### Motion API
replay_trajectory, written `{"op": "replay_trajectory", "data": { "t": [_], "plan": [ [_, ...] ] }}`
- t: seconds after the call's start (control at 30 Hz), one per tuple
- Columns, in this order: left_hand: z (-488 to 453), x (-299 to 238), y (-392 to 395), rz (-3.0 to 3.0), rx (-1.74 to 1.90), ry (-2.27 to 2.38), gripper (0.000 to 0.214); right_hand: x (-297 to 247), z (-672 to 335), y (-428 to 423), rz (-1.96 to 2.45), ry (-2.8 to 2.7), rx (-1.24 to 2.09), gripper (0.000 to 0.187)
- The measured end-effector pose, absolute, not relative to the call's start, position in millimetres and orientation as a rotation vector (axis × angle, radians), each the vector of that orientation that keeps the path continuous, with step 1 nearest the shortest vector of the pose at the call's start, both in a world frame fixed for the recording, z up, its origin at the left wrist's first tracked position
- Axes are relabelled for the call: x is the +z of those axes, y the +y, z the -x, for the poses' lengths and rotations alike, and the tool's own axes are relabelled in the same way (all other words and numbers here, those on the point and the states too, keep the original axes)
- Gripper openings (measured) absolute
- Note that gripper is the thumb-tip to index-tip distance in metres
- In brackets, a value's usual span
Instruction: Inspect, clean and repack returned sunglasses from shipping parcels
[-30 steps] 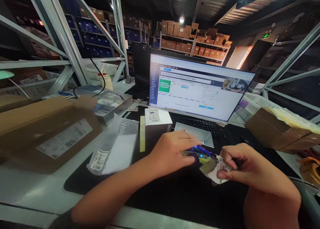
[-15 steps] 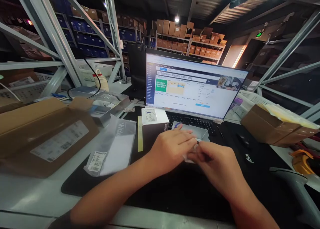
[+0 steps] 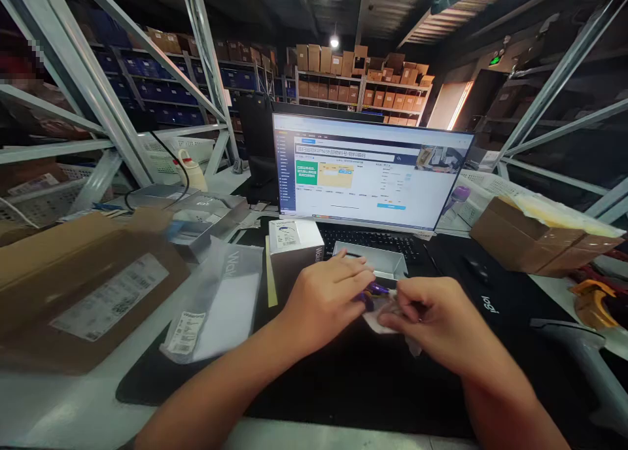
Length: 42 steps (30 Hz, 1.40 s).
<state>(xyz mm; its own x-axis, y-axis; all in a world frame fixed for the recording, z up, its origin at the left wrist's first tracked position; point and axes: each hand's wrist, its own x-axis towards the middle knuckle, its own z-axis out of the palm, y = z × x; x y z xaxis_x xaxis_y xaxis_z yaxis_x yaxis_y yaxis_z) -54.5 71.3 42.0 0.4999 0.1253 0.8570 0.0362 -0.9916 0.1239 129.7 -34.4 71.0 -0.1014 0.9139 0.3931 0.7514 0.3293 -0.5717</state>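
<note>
My left hand (image 3: 326,295) and my right hand (image 3: 426,316) meet over the black desk mat (image 3: 343,378), just in front of a shallow open grey box (image 3: 375,260). The left fingers curl round a small purple-glinting item (image 3: 373,290); I cannot make out what it is. The right fingers pinch a pale cloth or wrapper (image 3: 380,320) against it. A white product box (image 3: 292,248) stands just left of the hands.
A monitor (image 3: 367,172) and keyboard (image 3: 373,239) stand behind the hands. A cardboard box (image 3: 73,286) and a clear plastic bag (image 3: 216,299) lie at left, another carton (image 3: 530,237) at right. A mouse (image 3: 473,267) and a handheld scanner (image 3: 583,355) sit on the right. Steel racking surrounds the desk.
The hands came together and drew nearer the grey box. The item's bright blue glow from a second ago is now only a small purple glint between the fingers.
</note>
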Motion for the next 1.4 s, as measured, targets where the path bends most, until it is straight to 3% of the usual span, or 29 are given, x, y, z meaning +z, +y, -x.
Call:
{"op": "replay_trajectory", "data": {
  "t": [0.1, 0.27, 0.4, 0.67, 0.93, 1.2, 1.4],
  "plan": [
    [53, 40, 71, -2.694, 1.538, 0.115, 0.022, 66, -117, -31, 1.462, -1.877, 0.151, 0.042],
    [60, 45, 75, -2.530, 1.458, 0.108, 0.028, 80, -155, -27, 1.263, -1.901, 0.765, 0.049],
    [61, 48, 75, -2.398, 1.421, 0.185, 0.034, 87, -182, -25, 1.173, -1.920, 0.925, 0.056],
    [57, 45, 74, -2.268, 1.300, 0.269, 0.038, 87, -182, -22, 1.162, -1.933, 0.951, 0.056],
    [59, 46, 71, -2.387, 1.462, 0.225, 0.034, 88, -180, -30, 1.308, -1.775, 0.960, 0.058],
    [50, 36, 67, -2.720, 1.464, 0.130, 0.015, 69, -118, -29, 1.542, -1.785, 0.235, 0.054],
    [61, 49, 64, -2.457, 1.419, 0.115, 0.032, 86, -170, -36, 1.185, -2.087, 0.715, 0.051]
  ]
}}
